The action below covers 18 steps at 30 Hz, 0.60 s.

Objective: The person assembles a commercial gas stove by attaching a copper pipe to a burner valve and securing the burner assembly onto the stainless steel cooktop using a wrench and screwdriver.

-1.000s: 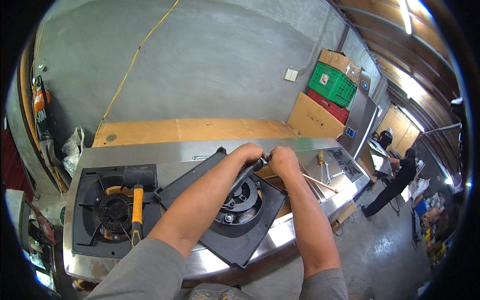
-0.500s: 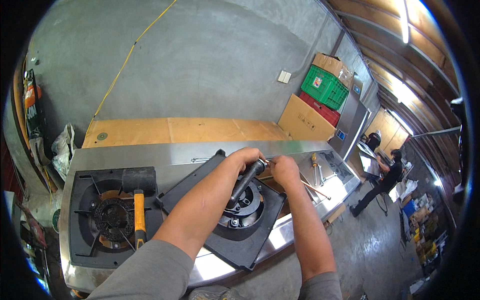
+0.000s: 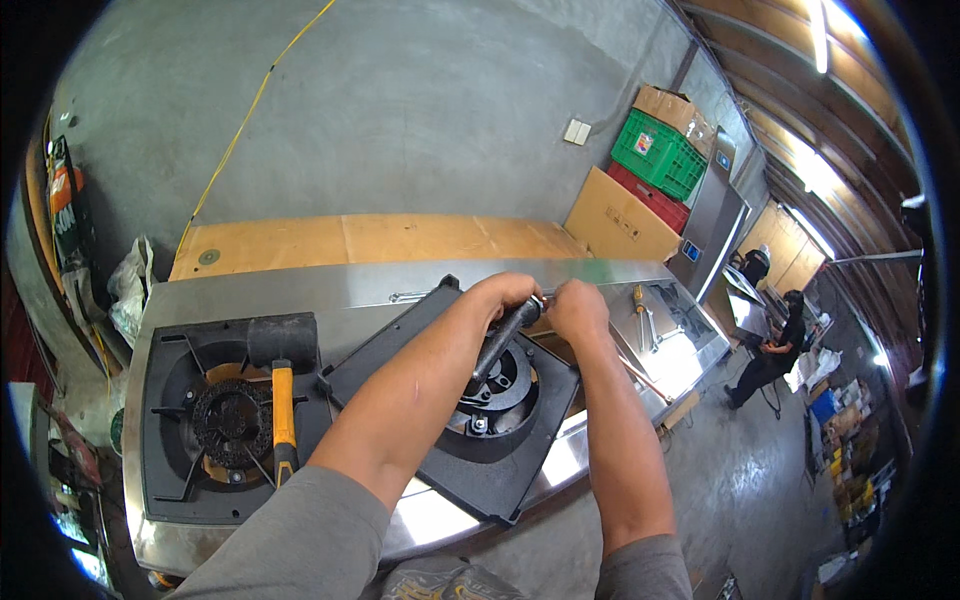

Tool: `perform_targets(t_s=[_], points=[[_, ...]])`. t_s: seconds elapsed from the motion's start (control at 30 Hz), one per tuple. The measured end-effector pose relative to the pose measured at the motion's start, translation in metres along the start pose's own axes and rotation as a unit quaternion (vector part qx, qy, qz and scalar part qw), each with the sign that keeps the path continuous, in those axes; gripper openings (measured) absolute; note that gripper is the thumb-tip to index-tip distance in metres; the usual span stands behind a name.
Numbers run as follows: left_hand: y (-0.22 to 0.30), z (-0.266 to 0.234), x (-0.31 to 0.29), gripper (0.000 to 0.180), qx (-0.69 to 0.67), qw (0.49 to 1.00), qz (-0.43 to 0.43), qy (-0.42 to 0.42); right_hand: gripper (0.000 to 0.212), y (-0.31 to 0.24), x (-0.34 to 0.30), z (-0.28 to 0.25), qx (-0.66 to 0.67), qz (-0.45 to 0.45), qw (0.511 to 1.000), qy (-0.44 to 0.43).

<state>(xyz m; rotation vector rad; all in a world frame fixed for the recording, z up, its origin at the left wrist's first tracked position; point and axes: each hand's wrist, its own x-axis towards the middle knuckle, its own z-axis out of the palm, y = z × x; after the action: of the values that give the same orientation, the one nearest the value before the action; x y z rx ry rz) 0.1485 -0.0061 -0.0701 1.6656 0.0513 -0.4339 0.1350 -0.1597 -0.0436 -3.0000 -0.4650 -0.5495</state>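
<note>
My left hand (image 3: 512, 291) is closed around the upper end of a black burner pipe (image 3: 503, 345), which slants up from a round burner in a dark square stove top (image 3: 490, 485). That top sits turned at an angle on the steel stove. At the pipe's metal end my right hand (image 3: 578, 309) is closed in a pinch; what its fingers hold is hidden. To the left, a mallet (image 3: 283, 410) with a black head and yellow handle rests on a second stove top (image 3: 170, 490), which lies square around a black ring burner (image 3: 232, 424).
A yellow-handled screwdriver (image 3: 640, 310), wrenches (image 3: 654, 335) and a thin copper-coloured rod (image 3: 645, 378) lie on the right of the steel stove (image 3: 350, 285). Cardboard (image 3: 620, 220) and stacked crates (image 3: 658, 152) stand behind. A person (image 3: 775, 350) works farther off at right.
The view has shifted slightly, so the stove appears a little higher and farther right. Both hands stay at the pipe's end, with the right one turned slightly.
</note>
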Motion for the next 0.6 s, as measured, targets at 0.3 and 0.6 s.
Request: perform_targets(t_s=[0.3,0.6], points=[[-0.006,-0.006,0.013,0.024,-0.024,0.999,0.025,-0.024,0.025,-0.003,0.000,-0.006,0.007,0.043,0.998,-0.035],[0.003,0.005,-0.019,0.023,0.021,0.999,0.009,0.037,0.025,-0.009,-0.019,-0.019,-0.025,0.063,0.996,-0.053]])
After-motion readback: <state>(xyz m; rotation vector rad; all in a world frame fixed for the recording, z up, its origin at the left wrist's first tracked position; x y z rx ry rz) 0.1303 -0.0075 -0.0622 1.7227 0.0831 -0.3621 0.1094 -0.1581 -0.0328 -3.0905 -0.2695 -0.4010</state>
